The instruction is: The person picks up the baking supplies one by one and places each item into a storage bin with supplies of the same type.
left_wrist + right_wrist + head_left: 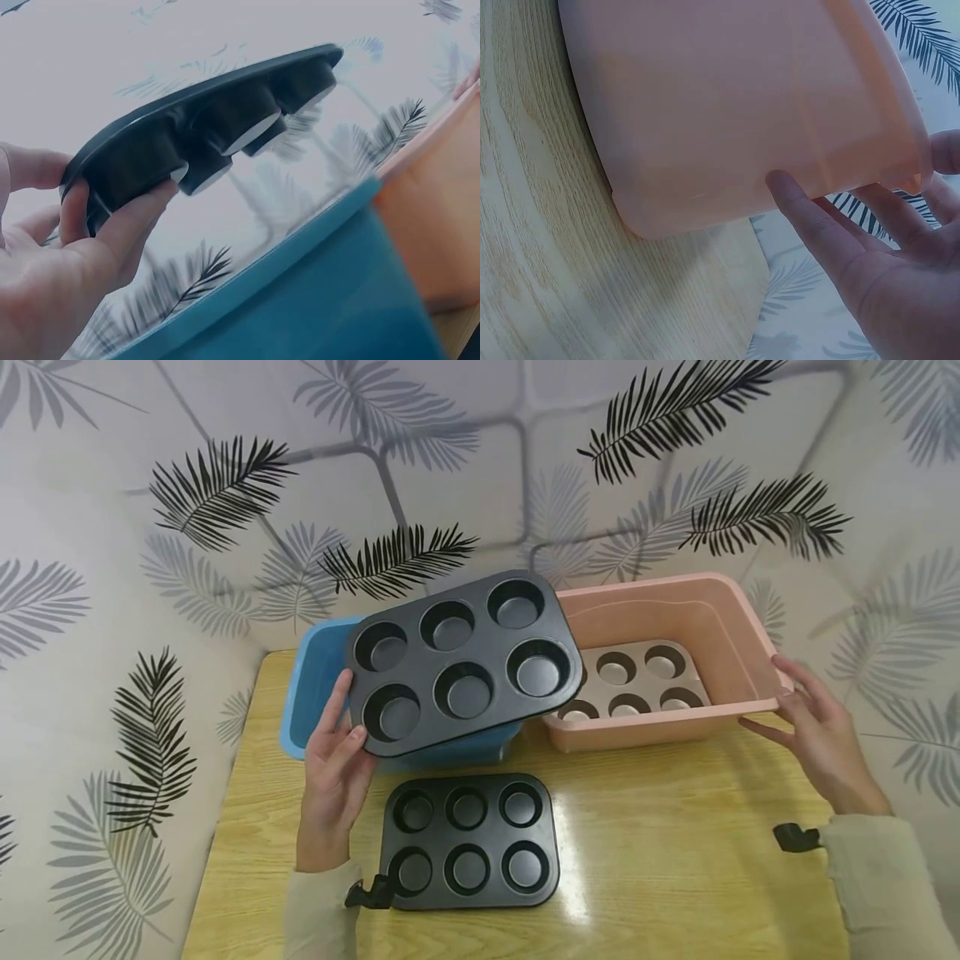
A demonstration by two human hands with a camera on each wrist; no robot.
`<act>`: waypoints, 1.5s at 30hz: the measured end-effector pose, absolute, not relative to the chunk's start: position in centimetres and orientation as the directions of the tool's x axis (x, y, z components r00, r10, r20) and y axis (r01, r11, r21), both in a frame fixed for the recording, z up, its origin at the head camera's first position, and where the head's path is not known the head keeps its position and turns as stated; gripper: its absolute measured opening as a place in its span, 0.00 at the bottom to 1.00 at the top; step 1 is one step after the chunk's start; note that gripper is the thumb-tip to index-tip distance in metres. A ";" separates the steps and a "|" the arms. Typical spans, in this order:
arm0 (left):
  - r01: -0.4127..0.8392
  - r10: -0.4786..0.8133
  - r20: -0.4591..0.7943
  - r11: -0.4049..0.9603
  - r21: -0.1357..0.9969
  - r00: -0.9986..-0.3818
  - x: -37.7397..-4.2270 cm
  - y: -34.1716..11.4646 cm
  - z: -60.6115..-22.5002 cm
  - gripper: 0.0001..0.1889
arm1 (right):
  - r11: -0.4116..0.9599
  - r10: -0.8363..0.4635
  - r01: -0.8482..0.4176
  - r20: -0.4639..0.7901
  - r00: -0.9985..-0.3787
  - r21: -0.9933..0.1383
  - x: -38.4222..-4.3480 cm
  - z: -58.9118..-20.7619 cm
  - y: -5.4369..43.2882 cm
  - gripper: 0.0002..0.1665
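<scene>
My left hand [333,768] grips the left end of a black six-cup muffin tin [429,672], thumb and fingers around its edge. That tin is tilted and held above a blue plastic bin [300,693], hiding much of it; the left wrist view shows the underside of its cups [236,120]. My right hand [825,743] holds the right end of a pink plastic bin [645,727] by the rim, with a finger against the outer wall in the right wrist view. Inside the pink bin lies a light-brown muffin tin [641,679], partly covered by the black one.
A second black muffin tin [470,842] lies flat on the wooden table [675,852], in front of the blue bin and beside my left forearm. Behind the bins rises a pale wall covering [480,468] with a leaf pattern. The bins stand side by side.
</scene>
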State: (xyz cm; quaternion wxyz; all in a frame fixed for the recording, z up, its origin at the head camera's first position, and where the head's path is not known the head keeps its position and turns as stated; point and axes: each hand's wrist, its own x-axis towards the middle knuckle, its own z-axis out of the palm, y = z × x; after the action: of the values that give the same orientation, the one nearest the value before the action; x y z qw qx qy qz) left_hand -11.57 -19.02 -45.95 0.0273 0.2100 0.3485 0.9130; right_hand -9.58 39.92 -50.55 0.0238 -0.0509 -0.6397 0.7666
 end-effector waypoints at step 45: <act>-0.095 0.350 0.108 -0.514 0.852 -0.931 -17.8 -6.3 -44.5 0.40 | -0.270 0.103 -0.007 -0.022 -0.994 -0.963 -9.6 -51.2 39.9 0.36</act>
State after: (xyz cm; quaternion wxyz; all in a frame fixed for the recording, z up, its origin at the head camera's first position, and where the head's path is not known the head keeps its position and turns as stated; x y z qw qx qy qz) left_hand -17.77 -6.30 -44.45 0.1293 0.1341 0.4756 0.8597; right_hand -9.58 39.93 -51.23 0.0345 -0.0402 -0.6030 0.7960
